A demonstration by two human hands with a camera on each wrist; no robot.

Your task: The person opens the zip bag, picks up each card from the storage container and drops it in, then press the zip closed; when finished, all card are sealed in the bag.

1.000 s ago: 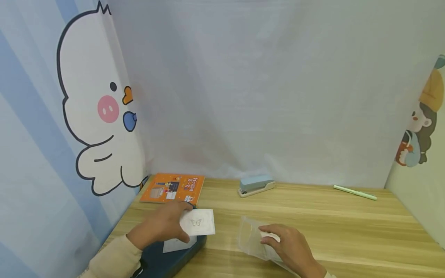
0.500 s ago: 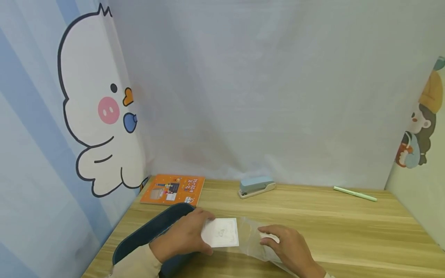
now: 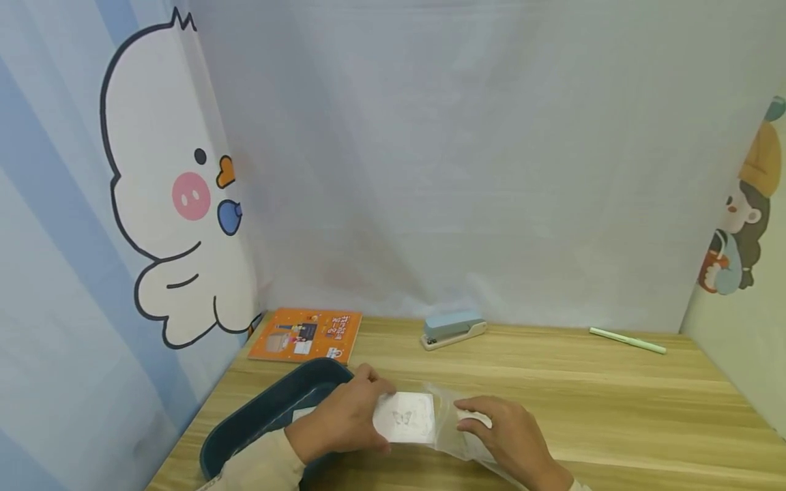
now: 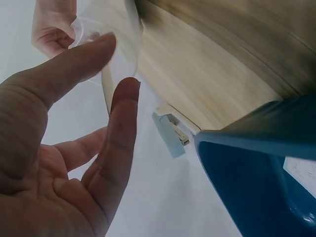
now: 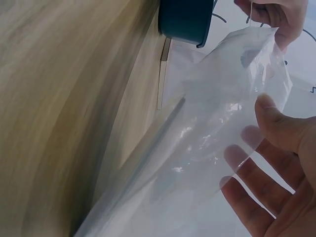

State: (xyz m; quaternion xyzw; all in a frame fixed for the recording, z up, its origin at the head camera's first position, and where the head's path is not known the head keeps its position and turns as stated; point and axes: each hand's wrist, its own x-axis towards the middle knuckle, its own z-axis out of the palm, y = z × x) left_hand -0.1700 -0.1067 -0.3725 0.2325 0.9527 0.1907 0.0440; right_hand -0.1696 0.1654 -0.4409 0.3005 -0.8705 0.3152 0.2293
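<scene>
My left hand holds a small white card with a butterfly printed on it, between thumb and fingers. The card's right edge is at the mouth of a clear plastic bag; whether it is inside cannot be made out. In the left wrist view the card shows as a thin edge. My right hand holds the bag, its thumb and fingers on either side of the film. In the right wrist view the bag stretches toward my left hand. Something white shows between my right thumb and forefinger.
A dark blue-green tray stands under my left forearm, with white paper in it. Behind lie an orange booklet, a blue stapler and a light green pen. A pale curtain hangs behind the table.
My left hand has carried the butterfly card rightward from above the tray to the bag's mouth, uncovering more of the tray. My right hand has stayed almost in place with the bag.
</scene>
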